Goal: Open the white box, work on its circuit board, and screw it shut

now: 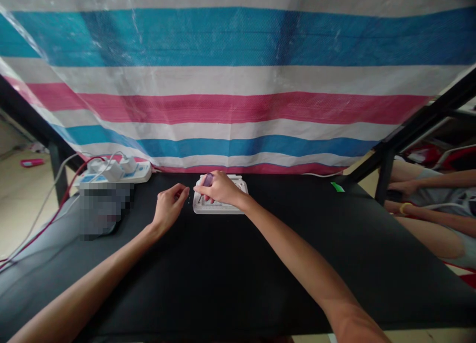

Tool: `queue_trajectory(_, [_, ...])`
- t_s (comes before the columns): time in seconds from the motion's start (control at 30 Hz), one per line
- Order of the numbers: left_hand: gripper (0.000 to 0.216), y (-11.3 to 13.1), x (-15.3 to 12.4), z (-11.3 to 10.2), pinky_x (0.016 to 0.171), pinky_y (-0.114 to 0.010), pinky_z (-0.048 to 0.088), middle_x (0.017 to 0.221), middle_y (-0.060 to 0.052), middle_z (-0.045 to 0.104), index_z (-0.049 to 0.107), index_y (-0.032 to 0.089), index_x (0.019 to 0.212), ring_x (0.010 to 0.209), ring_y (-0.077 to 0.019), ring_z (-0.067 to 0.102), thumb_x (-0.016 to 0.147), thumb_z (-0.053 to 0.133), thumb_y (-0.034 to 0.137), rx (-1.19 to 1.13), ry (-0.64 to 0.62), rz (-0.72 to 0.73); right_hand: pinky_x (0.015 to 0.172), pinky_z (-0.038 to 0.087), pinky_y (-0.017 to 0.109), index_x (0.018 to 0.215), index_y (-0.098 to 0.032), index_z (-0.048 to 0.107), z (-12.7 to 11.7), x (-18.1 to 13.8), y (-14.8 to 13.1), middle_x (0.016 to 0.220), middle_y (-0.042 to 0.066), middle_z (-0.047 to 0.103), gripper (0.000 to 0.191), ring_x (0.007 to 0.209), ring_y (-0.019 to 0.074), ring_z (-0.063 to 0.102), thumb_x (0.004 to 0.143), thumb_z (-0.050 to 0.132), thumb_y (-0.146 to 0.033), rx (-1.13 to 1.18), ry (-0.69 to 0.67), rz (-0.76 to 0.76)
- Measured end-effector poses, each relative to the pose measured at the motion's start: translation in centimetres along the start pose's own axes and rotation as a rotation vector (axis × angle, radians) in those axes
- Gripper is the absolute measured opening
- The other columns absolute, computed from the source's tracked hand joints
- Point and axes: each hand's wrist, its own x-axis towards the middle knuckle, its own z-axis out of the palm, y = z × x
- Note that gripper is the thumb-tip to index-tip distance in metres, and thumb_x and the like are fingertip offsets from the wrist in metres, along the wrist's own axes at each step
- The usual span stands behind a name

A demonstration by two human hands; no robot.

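My right hand is closed round the purple handle of what looks like a small screwdriver. A thin dark shaft points down from it to the left part of a white plastic case with a gridded surface. That case lies flat on the black table, partly hidden under my right hand. Just left of it, my left hand is held with curled fingers, thumb and fingertips close together. Whatever they may pinch is too small to make out. A few tiny bluish specks lie between my left fingertips and the case.
A white power strip with plugs and cables stands at the table's back left, beside a dark pixelated object. A green scrap lies at the right. Striped sheeting hangs behind the table. Another person sits at right.
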Motion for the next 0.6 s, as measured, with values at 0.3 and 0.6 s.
queue_trajectory(0.3, [0.028, 1.2, 2.6, 0.4, 0.049, -0.022, 0.037, 0.065, 0.002, 0.052, 0.057, 0.018, 0.08, 0.054, -0.01, 0.045, 0.096, 0.05, 0.04, -0.517, 0.367, 0.095, 0.048, 0.037, 0.022, 0.05, -0.016, 0.06, 0.4, 1.3, 0.3, 0.039, -0.002, 0.053, 0.041, 0.041, 0.0118, 0.057, 0.077, 0.075, -0.043, -0.205, -0.001, -0.035])
queue_trajectory(0.6, [0.025, 4.0, 4.4, 1.3, 0.09, -0.039, 0.047, 0.101, -0.01, 0.071, 0.066, 0.017, 0.104, 0.095, -0.0222, 0.065, 0.098, 0.046, 0.031, -0.084, -0.058, 0.772, 0.069, 0.051, 0.026, 0.094, -0.018, 0.072, -1.5, -2.5, 4.6, 0.079, 0.003, 0.075, 0.016, 0.073, 0.0188, 0.071, 0.078, 0.069, -0.019, -0.249, 0.081, -0.026])
